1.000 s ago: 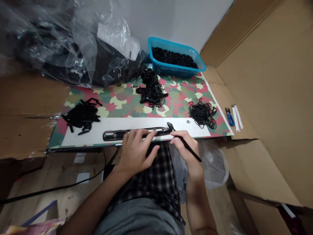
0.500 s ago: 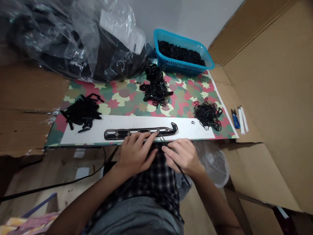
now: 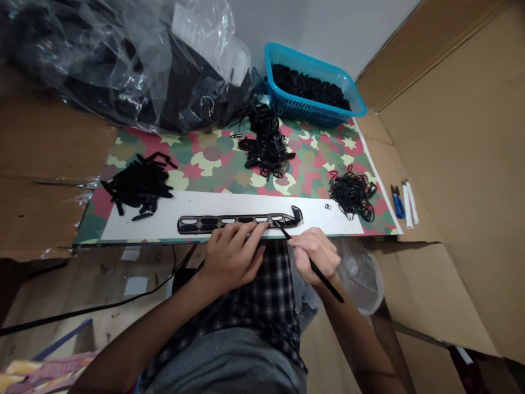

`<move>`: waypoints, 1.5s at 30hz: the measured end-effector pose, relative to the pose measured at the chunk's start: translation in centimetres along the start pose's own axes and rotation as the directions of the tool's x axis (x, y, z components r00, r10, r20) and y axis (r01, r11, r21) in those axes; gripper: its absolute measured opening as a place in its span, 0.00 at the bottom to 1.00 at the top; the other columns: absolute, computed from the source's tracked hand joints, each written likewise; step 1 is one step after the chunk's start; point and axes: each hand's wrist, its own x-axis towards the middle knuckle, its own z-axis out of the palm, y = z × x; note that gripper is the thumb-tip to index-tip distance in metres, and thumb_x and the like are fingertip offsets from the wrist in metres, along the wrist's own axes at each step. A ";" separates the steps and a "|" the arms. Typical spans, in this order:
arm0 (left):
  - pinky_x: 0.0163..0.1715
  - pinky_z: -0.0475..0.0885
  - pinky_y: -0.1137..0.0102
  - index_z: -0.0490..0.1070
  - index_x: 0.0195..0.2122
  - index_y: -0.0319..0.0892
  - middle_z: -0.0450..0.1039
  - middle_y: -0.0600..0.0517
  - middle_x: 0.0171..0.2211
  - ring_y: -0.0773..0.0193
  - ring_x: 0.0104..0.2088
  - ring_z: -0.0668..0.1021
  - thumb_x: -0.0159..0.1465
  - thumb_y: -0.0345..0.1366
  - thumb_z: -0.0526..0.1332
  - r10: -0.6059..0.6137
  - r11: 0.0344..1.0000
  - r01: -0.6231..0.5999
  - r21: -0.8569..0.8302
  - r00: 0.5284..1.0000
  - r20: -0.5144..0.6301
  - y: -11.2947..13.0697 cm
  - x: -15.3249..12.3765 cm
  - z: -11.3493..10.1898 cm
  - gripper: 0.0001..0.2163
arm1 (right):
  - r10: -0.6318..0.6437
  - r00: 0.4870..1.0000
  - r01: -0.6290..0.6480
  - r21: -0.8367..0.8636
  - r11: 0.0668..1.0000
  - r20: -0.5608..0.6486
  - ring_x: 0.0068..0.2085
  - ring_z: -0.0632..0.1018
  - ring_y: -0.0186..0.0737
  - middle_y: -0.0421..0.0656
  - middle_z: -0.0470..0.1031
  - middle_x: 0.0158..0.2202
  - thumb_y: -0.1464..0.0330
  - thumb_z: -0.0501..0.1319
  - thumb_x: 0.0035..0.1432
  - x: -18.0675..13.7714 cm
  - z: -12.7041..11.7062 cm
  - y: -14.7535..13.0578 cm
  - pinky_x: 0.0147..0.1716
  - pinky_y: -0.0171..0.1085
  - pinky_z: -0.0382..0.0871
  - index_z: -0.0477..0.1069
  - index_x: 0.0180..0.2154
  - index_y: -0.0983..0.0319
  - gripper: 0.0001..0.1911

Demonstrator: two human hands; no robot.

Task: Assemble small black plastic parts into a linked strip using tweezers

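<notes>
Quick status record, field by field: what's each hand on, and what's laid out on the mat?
left hand: fingers flat on the black slotted strip
right hand: grips thin black tool, tip at strip's right end
left pile: short black pieces
middle pile: tangled black loops
right pile: thin black bands
back: blue basket
far right: blue snips

Bare forearms lead to the left hand (image 3: 232,254) and right hand (image 3: 315,257). Just behind both hands, dark plaid fabric (image 3: 270,295) with thin pale lines covers the lap. A plain grey shirt (image 3: 229,361) lies nearer the body.
</notes>
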 end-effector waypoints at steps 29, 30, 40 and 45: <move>0.34 0.61 0.61 0.76 0.50 0.38 0.78 0.46 0.39 0.55 0.38 0.73 0.62 0.37 0.61 -0.001 0.997 0.004 0.072 0.999 -0.037 0.4 -0.1 0.3 0.16 | 0.399 0.874 -0.476 -0.316 0.821 -0.278 0.37 0.75 0.51 0.45 0.74 0.34 0.67 0.59 0.68 -1.8 -7.9 4.9 0.39 0.48 0.68 0.75 0.39 0.56 0.06; 0.34 0.61 0.61 0.76 0.50 0.38 0.78 0.46 0.39 0.55 0.38 0.73 0.62 0.37 0.61 -0.003 0.997 0.005 0.074 0.999 -0.033 0.3 -0.1 0.3 0.17 | 0.406 0.871 -0.479 -0.291 0.828 -0.276 0.36 0.75 0.50 0.45 0.74 0.33 0.66 0.58 0.68 -1.7 -7.6 4.6 0.38 0.47 0.68 0.75 0.38 0.57 0.07; 0.34 0.61 0.61 0.76 0.50 0.38 0.79 0.47 0.39 0.55 0.38 0.73 0.62 0.37 0.62 -0.001 0.996 0.003 0.085 1.000 -0.028 0.2 -0.2 0.6 0.16 | 0.450 0.873 -0.454 -0.024 0.891 0.188 0.35 0.73 0.43 0.39 0.72 0.32 0.71 0.56 0.68 0.8 -4.6 2.1 0.36 0.41 0.65 0.70 0.36 0.57 0.07; 0.34 0.61 0.62 0.76 0.50 0.39 0.79 0.47 0.38 0.56 0.37 0.74 0.62 0.38 0.62 0.007 0.996 -0.003 0.092 0.999 -0.044 0.2 -0.2 0.5 0.16 | 0.386 0.912 -0.357 -0.196 0.914 0.141 0.32 0.71 0.42 0.39 0.70 0.29 0.72 0.56 0.67 0.4 -6.1 2.4 0.34 0.42 0.61 0.68 0.33 0.58 0.09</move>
